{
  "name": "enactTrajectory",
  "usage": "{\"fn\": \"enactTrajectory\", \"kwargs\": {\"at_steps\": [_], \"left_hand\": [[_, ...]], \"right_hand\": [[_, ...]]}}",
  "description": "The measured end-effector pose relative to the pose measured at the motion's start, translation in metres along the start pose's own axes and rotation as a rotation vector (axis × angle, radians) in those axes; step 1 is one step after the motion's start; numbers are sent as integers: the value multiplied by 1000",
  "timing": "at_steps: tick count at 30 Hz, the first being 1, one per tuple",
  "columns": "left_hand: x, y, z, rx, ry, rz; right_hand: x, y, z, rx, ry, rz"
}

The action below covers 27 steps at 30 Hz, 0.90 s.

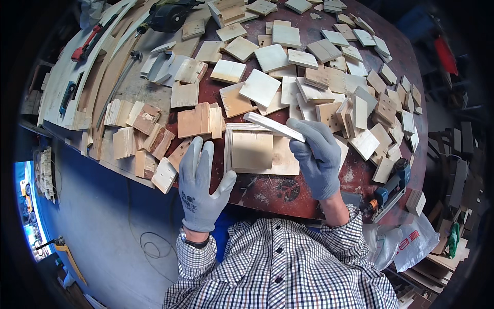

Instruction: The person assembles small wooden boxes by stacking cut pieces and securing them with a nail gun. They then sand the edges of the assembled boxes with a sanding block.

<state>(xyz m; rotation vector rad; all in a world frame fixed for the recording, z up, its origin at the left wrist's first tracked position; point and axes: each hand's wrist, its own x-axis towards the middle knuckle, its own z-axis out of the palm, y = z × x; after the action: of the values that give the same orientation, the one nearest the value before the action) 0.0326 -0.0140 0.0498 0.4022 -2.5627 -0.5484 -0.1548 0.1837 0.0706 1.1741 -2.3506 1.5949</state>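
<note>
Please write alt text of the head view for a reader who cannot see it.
A gloved right hand holds a wood piece by a larger board on a red table. The left hand, also gloved, is open nearby. Many wood blocks lie around.

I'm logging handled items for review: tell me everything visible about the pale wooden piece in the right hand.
The pale wooden piece looks long, flat and narrow from this angle, with a whitish, faintly streaked surface and straight edges. Its right end is gripped by the gloved right hand; its free end points left and away from the person, over the table among other blocks. Whether that end touches anything cannot be told.
</note>
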Motion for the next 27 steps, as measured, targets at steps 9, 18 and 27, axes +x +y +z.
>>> {"fn": "enactTrajectory", "kwargs": {"at_steps": [9,18,27], "left_hand": [[-13,10,1,-23,-39,-9],[-7,16,1,-38,-89,1],[-4,12,17,16,-210,-23]], "right_hand": [[-27,5,-12,639,214,835],[-40,16,-19,688,307,867],[-30,10,1,514,-115,916]]}}
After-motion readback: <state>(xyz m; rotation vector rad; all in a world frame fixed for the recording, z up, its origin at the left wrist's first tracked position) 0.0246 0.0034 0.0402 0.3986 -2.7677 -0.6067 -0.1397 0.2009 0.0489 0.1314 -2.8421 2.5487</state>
